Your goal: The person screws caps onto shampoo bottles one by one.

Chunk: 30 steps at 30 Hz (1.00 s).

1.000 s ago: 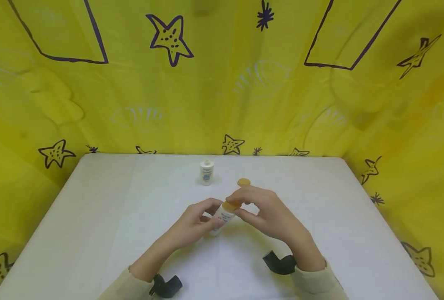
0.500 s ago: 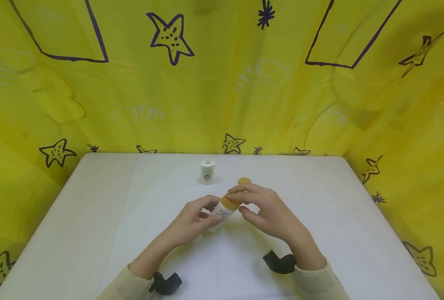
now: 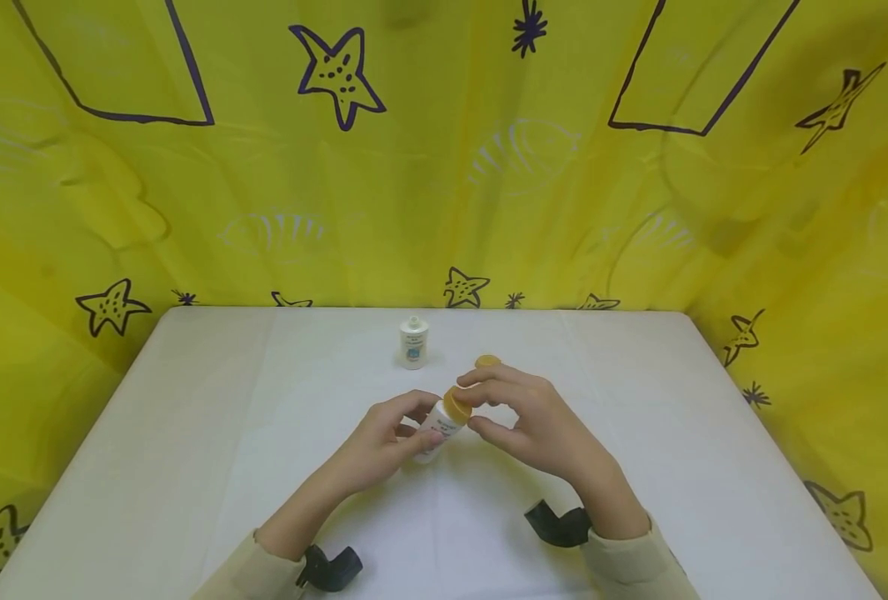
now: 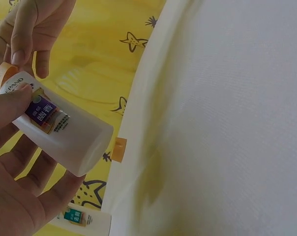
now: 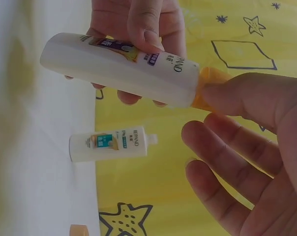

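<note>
My left hand (image 3: pixel 386 442) grips a white shampoo-type bottle (image 3: pixel 436 429) around its body, thumb across the label, tilted with its top toward the right. A purple label patch shows in the wrist views. An orange cap (image 3: pixel 455 406) sits on the bottle's neck. Pinching that cap, my right hand (image 3: pixel 537 425) has its thumb on one side and the index finger over the other. The remaining right fingers are spread in the right wrist view. Behind the hands stands a second white bottle (image 3: pixel 413 346), upright, its narrow neck bare and a green label patch (image 5: pixel 105 141) on its front.
A loose orange cap (image 3: pixel 488 361) rests on the white-covered table (image 3: pixel 264 375), just beyond my right hand. Yellow curtains (image 3: pixel 414 183) with star drawings hang behind the table and at both sides. A black wrist mount (image 3: pixel 560 525) juts inward from the right sleeve.
The held bottle has risen slightly. Half a second ago my right fingers lay over the cap with the thumb apart; now the thumb is back at it and more of the cap shows.
</note>
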{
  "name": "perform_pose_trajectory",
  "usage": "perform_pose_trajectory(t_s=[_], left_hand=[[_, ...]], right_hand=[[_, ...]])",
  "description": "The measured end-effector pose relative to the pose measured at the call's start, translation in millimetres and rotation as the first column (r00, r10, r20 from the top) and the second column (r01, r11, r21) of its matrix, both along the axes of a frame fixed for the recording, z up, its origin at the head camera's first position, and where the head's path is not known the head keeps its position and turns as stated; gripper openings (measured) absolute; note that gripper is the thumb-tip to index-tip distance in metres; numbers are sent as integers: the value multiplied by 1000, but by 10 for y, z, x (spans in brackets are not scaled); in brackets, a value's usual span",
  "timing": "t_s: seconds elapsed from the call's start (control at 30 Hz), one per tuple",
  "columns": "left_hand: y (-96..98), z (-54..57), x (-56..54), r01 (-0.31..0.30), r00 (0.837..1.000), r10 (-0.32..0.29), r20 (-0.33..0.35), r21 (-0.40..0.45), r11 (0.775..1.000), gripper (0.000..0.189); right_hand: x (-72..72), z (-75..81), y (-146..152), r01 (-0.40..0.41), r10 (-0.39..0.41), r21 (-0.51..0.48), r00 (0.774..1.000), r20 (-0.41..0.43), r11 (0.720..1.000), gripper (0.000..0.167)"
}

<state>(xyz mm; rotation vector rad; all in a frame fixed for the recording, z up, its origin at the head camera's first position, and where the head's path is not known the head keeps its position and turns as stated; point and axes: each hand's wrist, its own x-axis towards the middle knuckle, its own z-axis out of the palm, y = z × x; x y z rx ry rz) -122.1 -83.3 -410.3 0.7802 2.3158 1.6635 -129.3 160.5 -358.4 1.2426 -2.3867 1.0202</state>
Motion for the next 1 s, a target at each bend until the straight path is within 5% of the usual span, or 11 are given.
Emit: perform_pose_trajectory(t_s=[1.0], left_hand=[[-9, -8, 1, 26, 999, -26, -32, 3, 1000, 33]], right_hand=[[6, -19, -69, -10, 10, -27, 1000, 1, 1000, 23]])
